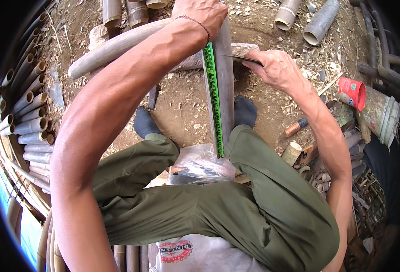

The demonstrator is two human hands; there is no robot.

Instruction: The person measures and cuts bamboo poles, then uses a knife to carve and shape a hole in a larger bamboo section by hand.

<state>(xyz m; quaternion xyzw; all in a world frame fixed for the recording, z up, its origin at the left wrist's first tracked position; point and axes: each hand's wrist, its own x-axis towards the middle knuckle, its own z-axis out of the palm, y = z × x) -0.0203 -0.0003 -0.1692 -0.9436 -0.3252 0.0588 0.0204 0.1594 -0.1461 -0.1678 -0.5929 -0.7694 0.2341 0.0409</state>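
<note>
Nearest, across the lower middle of the frame, olive-green trousers [227, 208], knees spread wide. Just beyond, a clear plastic bag [200, 156], contents lost in folds and glare.

From the centre of the frame up toward the top edge, a grey-brown bamboo tube [227, 90], lower end just beside the right knee [241, 136]; along the left side of the tube, lengthwise, a green measuring strip [212, 86] with black markings. By the look of it, light for its bulk, stiff, smooth enough to roll under a loose grip, liable to split along the grain. Best held around the upper part, palm over the curve, clear of any edge; the strip best pinned flat against the wall, probably thin and easily shifted.

Right of centre, in the upper half, right hand [279, 70], fingers curled tight around the handle of a knife [241, 58], blade pointing left, tip over the tube in view; impossible to tell whether touching. At the top edge, left hand [200, 16], fingers bent and closed on the tube's upper end, fingertips mostly hidden; top of the tube also hard to make out.

Farther, upper left, a bamboo pole [114, 50], partly covered by the left forearm [163, 50]. Upper right, cut bamboo sections [320, 22].
</note>
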